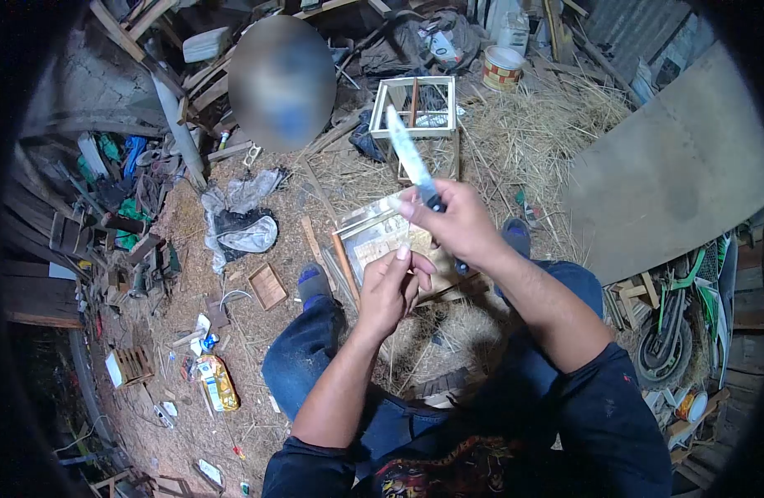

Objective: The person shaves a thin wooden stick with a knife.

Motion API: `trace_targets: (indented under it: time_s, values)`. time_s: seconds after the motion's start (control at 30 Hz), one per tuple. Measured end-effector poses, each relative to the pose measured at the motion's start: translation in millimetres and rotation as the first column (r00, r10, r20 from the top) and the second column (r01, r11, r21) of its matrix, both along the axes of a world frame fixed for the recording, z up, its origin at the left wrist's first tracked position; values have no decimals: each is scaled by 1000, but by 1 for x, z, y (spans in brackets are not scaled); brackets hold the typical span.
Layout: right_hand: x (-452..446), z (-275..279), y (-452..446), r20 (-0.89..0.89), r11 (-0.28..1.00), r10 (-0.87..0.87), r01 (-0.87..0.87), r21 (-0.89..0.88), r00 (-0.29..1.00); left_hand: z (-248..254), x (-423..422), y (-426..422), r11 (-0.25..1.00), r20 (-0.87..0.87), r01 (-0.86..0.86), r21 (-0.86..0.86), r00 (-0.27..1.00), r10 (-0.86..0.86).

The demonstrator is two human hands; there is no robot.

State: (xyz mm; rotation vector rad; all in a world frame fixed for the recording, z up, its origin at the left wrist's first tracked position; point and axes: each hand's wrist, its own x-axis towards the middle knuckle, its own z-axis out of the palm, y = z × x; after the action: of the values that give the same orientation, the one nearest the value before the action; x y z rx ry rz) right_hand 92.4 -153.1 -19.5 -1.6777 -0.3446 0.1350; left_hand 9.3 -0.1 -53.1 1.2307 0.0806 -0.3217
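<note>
- Firstly, a small wooden tray (267, 286) lies on the floor (183, 286).
- Left hand (388, 290) is near the wooden frame's (367, 217) left edge, fingers bent toward thumb; whether they pinch something, I cannot tell.
- Right hand (461, 222) has fingers clamped on the knife (410, 156).

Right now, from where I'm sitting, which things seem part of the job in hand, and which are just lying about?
Likely in use:
- knife, in your right hand
- wooden-edged frame, beneath both hands

Seemingly just lying about:
- yellow packet
- shallow wooden box
- patterned bucket
- crumpled plastic

I can't tell whether your left hand holds anything.
</note>
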Motion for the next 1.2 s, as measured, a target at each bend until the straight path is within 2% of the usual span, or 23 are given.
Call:
trace_targets:
  time_s: [0.07, 0.1, 0.13, 0.2, 0.3, 0.33, 0.4, 0.47, 0.53, 0.6, 0.63, 0.67, 0.77, 0.93, 1.0, 1.03, 1.1, 1.13, 1.2]
  values:
    - [1, -6, 0, -141, 996, 71, -63, 56, 987, 5, -2, -2, 1000, -17, 24, -8, 1000, -24]
    - [1, 0, 0, -142, 996, 72, -65, 57, 987, 3, -2, -7, 997, 23, -67, -42, 997, 68]
    - [-1, 11, 0, -199, 998, 52, -43, 50, 979, 0, -2, -9, 997, 23, -69, -41, 997, 70]
    - [-1, 19, -1, -251, 999, 33, -22, 44, 968, -2, 0, -10, 964, 205, -242, 113, 955, 216]
    - [0, 24, -7, -281, 994, 81, -57, 92, 956, 12, -7, -5, 966, 141, -242, 90, 963, 228]
    - [2, 28, -10, -167, 999, 38, -40, -13, 985, 14, -7, -2, 967, 106, -250, 59, 964, 242]
    - [1, 41, -14, -45, 994, 15, -19, -108, 999, 18, -7, 1, 965, 99, -261, 33, 961, 257]
    - [-7, 57, -18, 90, 941, -9, 39, -337, 996, 23, -8, 4, 954, 94, -298, -34, 949, 300]
    - [-17, 53, -15, 147, 944, 8, 41, -326, 989, 27, -8, 7, 950, 89, -310, -32, 946, 312]
    - [-26, 50, -12, 192, 877, 135, -27, -480, 972, 26, -8, 10, 935, 69, -345, -82, 934, 351]
    - [-29, 36, -7, 404, 901, 120, 71, -427, 907, 26, -9, 13, 934, 68, -334, -124, 936, 344]
    - [-29, 34, -5, 404, 903, 123, 67, -425, 906, 29, -10, 15, 933, 70, -339, -121, 935, 349]
    - [-26, 25, -7, 561, 865, 229, 98, -492, 796, 33, -11, 20, 955, 97, -276, -105, 953, 286]
    - [-24, 30, -10, 653, 852, 255, 154, -501, 713, 26, -12, 23, 942, 104, -281, -183, 947, 302]
    - [-18, 30, -12, 676, 848, 255, 176, -500, 691, 24, -12, 28, 952, 114, -197, -233, 967, 228]
    - [-12, 30, -14, 699, 855, 195, 230, -465, 688, 28, -13, 24, 928, 106, -226, -297, 958, 267]
    - [-7, 29, -16, 744, 864, 129, 293, -409, 656, 29, -14, 19, 927, 112, -260, -271, 948, 299]
    - [-10, 29, -16, 745, 863, 128, 296, -409, 655, 29, -13, 18, 925, 122, -293, -243, 937, 329]
    - [-21, 29, -11, 704, 852, 243, 199, -484, 668, 29, -12, 21, 938, 129, -257, -231, 948, 291]
